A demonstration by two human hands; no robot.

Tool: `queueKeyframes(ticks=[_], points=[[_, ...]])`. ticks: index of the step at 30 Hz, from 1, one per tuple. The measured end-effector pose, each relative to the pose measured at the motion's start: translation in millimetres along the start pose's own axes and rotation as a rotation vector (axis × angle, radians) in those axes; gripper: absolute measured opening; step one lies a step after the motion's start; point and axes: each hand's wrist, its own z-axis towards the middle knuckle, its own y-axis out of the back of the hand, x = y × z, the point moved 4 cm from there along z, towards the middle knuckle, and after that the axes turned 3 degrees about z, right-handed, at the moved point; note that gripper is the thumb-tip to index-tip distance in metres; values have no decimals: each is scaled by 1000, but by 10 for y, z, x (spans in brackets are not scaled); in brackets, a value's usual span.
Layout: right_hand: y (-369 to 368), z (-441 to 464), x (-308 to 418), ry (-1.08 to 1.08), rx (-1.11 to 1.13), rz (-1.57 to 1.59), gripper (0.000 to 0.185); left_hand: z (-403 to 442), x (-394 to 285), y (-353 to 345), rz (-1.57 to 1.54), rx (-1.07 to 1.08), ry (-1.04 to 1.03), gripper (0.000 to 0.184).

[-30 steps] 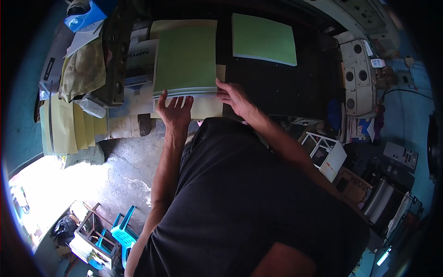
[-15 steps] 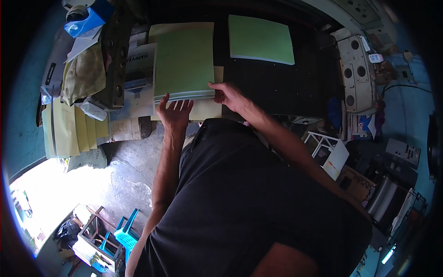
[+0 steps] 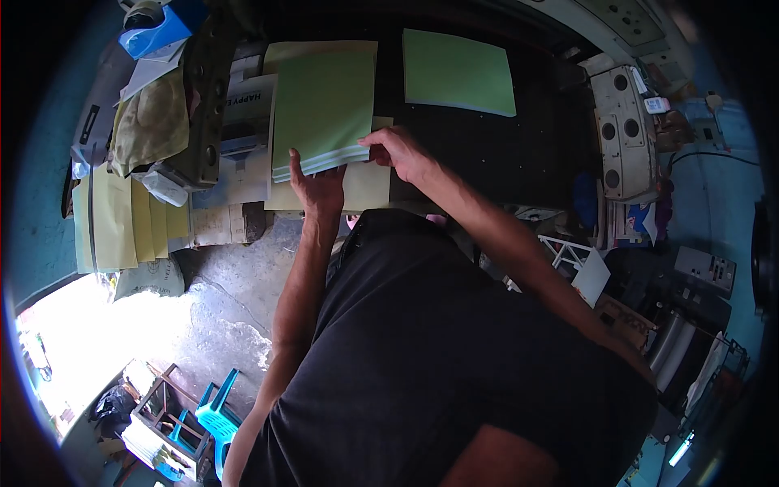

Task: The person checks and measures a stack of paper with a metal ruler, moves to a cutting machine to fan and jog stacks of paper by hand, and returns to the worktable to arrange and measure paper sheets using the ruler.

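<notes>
A stack of green paper (image 3: 324, 101) lies on the dark worktable in front of me, its near edge showing white layers fanned apart. At that edge my left hand (image 3: 319, 191) grips the stack, with the thumb on top and the fingers tucked partly out of sight underneath. My right hand (image 3: 395, 152) pinches the near right corner of the same stack between thumb and fingers. Under the stack, yellowish sheets (image 3: 349, 195) stick out toward me. A second green paper stack (image 3: 459, 73) rests farther right, apart from both hands.
Printed sheets (image 3: 246, 101) lie left of the stack, beside a metal machine part with round holes (image 3: 209, 122). Yellow sheets (image 3: 114, 219) hang at the left. Another holed metal part (image 3: 621, 130) stands on the right. A blue plastic chair (image 3: 217, 415) is on the floor behind.
My left hand has slid under the near edge, which is now lifted and more fanned. My right hand has moved slightly up and left with the corner.
</notes>
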Motion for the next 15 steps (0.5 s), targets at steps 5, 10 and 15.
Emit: queueKeyframes(ticks=[5, 10, 15], points=[[100, -44, -182, 5, 95, -40, 41, 278, 155, 211, 161, -227, -101, 38], [211, 42, -329, -85, 272, 460, 85, -84, -135, -163, 325, -134, -220, 42], [256, 206, -198, -10, 371, 667, 102, -507, -450, -152, 412, -105, -163, 38]])
